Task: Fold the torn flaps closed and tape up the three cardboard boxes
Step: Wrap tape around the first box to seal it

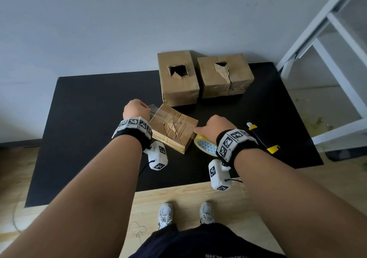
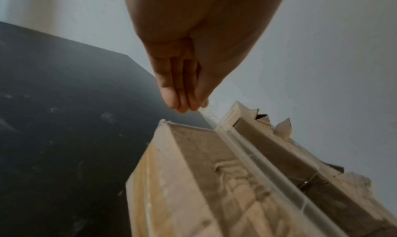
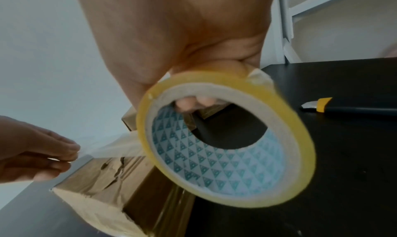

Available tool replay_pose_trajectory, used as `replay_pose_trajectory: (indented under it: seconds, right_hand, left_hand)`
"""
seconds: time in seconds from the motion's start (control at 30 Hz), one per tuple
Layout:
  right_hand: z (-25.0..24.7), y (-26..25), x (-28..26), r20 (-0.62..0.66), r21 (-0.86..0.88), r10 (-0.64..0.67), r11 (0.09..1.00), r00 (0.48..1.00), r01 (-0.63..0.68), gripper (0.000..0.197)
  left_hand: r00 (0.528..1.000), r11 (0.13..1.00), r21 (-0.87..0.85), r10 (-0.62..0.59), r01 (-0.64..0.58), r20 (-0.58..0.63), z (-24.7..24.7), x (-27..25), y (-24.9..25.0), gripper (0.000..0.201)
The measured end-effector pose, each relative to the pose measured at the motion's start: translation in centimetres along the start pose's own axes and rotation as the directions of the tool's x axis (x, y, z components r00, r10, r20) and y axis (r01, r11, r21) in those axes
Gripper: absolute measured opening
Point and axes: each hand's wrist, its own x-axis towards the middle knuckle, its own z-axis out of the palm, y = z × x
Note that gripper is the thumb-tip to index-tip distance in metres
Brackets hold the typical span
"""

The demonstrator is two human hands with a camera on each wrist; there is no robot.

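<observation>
A flat cardboard box [image 1: 173, 127] with clear tape over its torn top lies on the black mat [image 1: 89, 118] between my hands. My left hand [image 1: 136, 109] pinches the free end of a clear tape strip [image 3: 111, 147] at the box's far left corner; its fingertips [image 2: 182, 104] meet there. My right hand [image 1: 213, 127] grips the yellow tape roll [image 3: 225, 138] at the box's right edge, fingers through its core. Two taller boxes stand behind: the left one [image 1: 177, 79] has an open torn hole, the right one [image 1: 225, 75] has a torn flap on top.
A yellow and black utility knife [image 1: 262, 138] lies on the mat right of my right wrist. A white shelf frame [image 1: 327, 59] stands at the right. The wall runs behind the boxes. My shoes [image 1: 165, 214] stand on the wooden floor at the mat's near edge.
</observation>
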Motion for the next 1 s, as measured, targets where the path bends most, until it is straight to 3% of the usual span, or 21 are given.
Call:
replay_pose_trajectory:
  seconds: [0.23, 0.6, 0.73, 0.87, 1.0]
  right_hand:
    - [0.3, -1.2, 0.7, 0.018, -0.080, 0.024, 0.997, 1.000, -0.023, 0.046]
    - [1.9, -1.0, 1.6, 0.073, -0.022, 0.121, 0.993, 0.990, -0.120, 0.047]
    - [2.1, -0.8, 1.6, 0.065, -0.022, 0.118, 0.993, 0.991, -0.117, 0.046]
    - [2.2, -0.7, 1.4, 0.049, 0.003, 0.109, 0.994, 0.993, -0.109, 0.044]
    - [2.4, -0.8, 1.3, 0.057, 0.034, 0.107, 0.994, 0.993, -0.109, 0.048]
  left_hand:
    - [0.995, 0.998, 0.006, -0.066, 0.066, 0.073, 1.0, 1.0, -1.0, 0.011]
    - [0.970, 0.987, 0.087, -0.148, 0.133, 0.195, 2.1, 2.4, -1.6, 0.022]
    - [0.993, 0.987, 0.162, -0.027, 0.008, 0.118, 2.4, 1.5, -2.4, 0.029]
    - [0.991, 0.994, 0.016, 0.110, -0.112, 0.069, 3.6, -0.1, -1.5, 0.032]
    - [0.971, 0.977, 0.112, 0.161, -0.183, 0.178, 4.3, -0.9, -1.3, 0.031]
